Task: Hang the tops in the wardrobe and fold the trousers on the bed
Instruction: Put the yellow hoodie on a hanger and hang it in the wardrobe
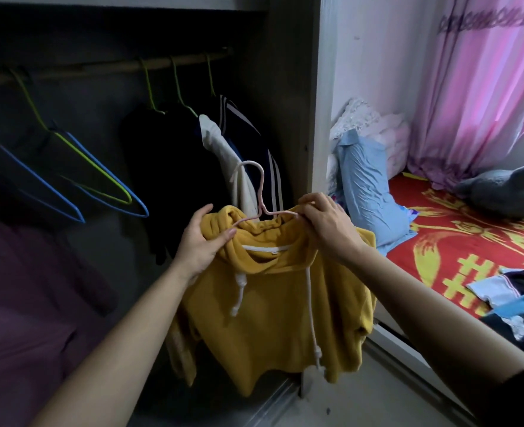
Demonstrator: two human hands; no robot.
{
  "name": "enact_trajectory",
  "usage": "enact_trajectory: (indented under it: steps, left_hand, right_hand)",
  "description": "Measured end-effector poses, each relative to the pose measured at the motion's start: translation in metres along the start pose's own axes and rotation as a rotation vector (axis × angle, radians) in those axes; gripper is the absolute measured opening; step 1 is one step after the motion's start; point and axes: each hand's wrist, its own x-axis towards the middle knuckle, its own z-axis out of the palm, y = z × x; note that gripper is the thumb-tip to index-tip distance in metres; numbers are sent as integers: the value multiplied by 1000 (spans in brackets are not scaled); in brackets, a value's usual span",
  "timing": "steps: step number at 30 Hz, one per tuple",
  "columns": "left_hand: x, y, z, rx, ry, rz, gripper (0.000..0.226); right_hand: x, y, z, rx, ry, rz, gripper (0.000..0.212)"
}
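A yellow hoodie (273, 306) with white drawstrings hangs in front of me on a pale pink hanger (259, 192), whose hook sticks up above the collar. My left hand (200, 241) grips the hoodie's left shoulder and hood edge. My right hand (324, 226) pinches the hoodie's right shoulder together with the hanger's arm. Behind them is the open wardrobe with its wooden rail (106, 67). Dark tops and a striped navy-and-white top (242, 143) hang on green hangers at the rail's right end.
Empty blue and green hangers (79, 174) dangle at the rail's left. A purple garment (29, 297) lies low in the wardrobe. The bed's red-and-yellow cover (457, 241) holds a blue pillow (368, 186), a grey plush toy (507, 189) and loose clothes (513, 294). Pink curtains (482, 87) hang behind.
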Motion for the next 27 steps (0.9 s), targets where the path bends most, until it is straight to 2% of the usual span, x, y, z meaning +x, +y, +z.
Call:
enact_trajectory:
  steps: [3,5,7,9,11,13,15,18,21,24,27]
  left_hand:
    - [4,10,12,11,-86,47,84]
    - [6,14,17,-75,-183,5,86]
    - [8,12,20,-122,-200,-61,87]
    - [9,7,22,57,-128,-73,82]
    - [10,-1,26,282,-49,-13,64]
    - [11,-8,30,403,0,110,41]
    - [10,-14,33,468,57,160,31]
    - [7,-21,32,486,119,143,30]
    - [9,-20,25,490,147,107,30]
    - [16,-15,12,674,184,133,31]
    - [24,0,-5,871,163,100,35]
  right_hand:
    - [-4,12,-6,22,14,-1,40]
    - [-8,19,-6,70,88,37,37]
    - [-13,27,-6,84,188,94,32]
    - [-19,33,-6,63,240,139,30]
    - [-23,37,-7,35,237,151,30]
    - [-23,40,-9,44,153,136,31]
    - [-17,41,-17,109,9,107,31]
    - [-6,39,-33,190,-170,41,28]
    - [10,30,-46,427,-311,76,24]
    - [29,13,-50,668,-548,86,24]
    - [47,-5,-46,801,-548,62,19]
